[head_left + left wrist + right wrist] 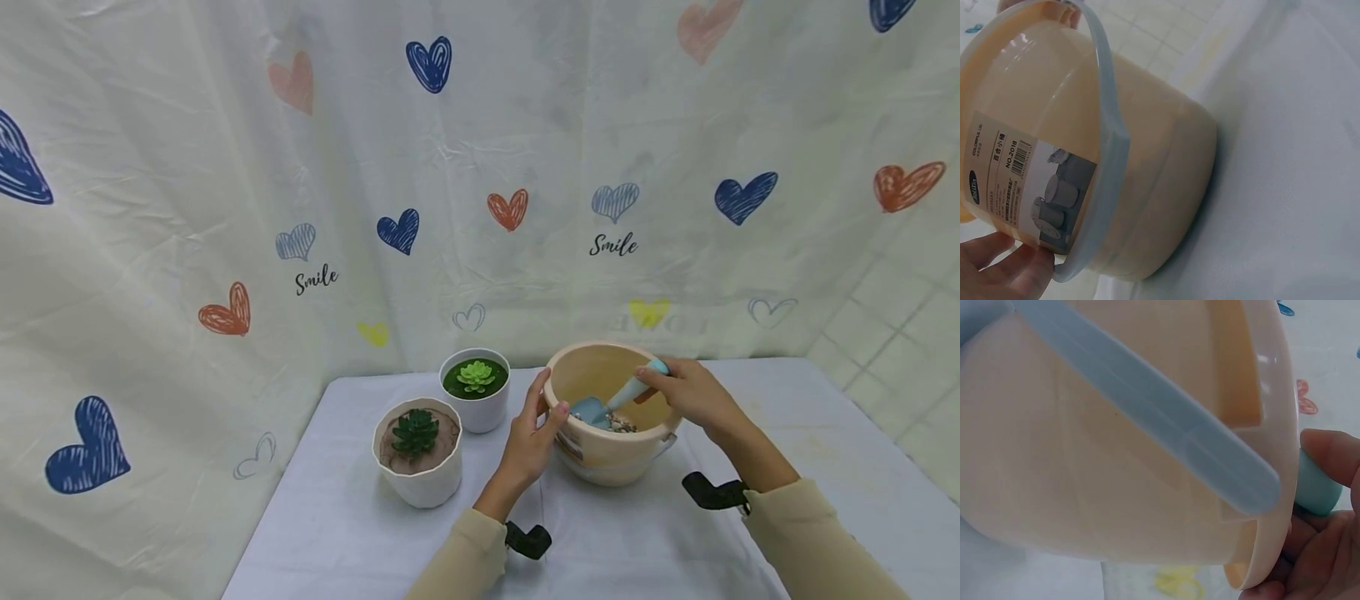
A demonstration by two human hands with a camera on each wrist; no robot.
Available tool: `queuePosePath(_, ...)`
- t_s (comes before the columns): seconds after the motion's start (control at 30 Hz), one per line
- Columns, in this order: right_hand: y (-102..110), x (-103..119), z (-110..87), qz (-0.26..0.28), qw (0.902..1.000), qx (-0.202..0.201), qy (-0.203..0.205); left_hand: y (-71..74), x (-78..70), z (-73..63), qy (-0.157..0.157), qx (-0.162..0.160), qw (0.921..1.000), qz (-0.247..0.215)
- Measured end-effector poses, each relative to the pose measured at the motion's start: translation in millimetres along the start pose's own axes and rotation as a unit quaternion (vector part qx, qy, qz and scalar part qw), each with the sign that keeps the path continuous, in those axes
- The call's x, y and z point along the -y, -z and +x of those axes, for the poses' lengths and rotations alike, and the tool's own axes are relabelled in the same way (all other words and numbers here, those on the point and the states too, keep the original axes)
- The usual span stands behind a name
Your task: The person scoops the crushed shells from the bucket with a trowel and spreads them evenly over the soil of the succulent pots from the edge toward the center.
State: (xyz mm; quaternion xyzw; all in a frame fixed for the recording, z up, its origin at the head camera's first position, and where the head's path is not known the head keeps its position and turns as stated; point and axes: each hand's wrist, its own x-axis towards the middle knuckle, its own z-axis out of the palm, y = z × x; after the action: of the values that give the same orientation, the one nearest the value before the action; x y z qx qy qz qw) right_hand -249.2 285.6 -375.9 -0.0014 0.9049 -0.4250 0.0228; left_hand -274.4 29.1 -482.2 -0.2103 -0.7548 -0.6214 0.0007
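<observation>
A cream plastic bucket point(611, 465) stands on the table, its blue-grey handle point(1113, 137) folded down along the outside. My left hand point(527, 442) grips the bucket's left rim, the thumb at the near side. In my right hand point(696, 398) is the handle of a small light-blue trowel point(630, 392). The trowel slants down into the bucket, its blade against small, mottled gravel-like bits point(622, 423) low inside. In the right wrist view, the bucket wall point(1116, 469) hides the blade, and only the teal handle end point(1319, 484) shows beside the fingers.
Left of the bucket stand two white pots: a near one point(423, 492) with a dark green succulent point(415, 432), and a far one point(487, 414) with a light green succulent point(476, 376). A white cloth covers the table point(322, 533). Behind hangs a heart-printed curtain point(525, 125).
</observation>
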Motion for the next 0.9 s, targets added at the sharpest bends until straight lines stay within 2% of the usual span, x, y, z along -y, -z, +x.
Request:
queuePosePath(0.4,5,-2,-3.3,0.057,0.9978,-0.034,-0.010,-1.1,1.0,-0.9,0.000,-0.002,1.0000,0.000)
queuePosePath(0.7,12,-12,-11.8,0.096,0.9936,-0.058,-0.015,-0.8,1.7,-1.5,-0.003,-0.003,1.0000,0.007)
queuePosePath(0.9,15,-26,-17.6,0.156,0.9838,-0.088,-0.006,-1.0,1.3,-1.5,-0.004,-0.003,1.0000,0.004)
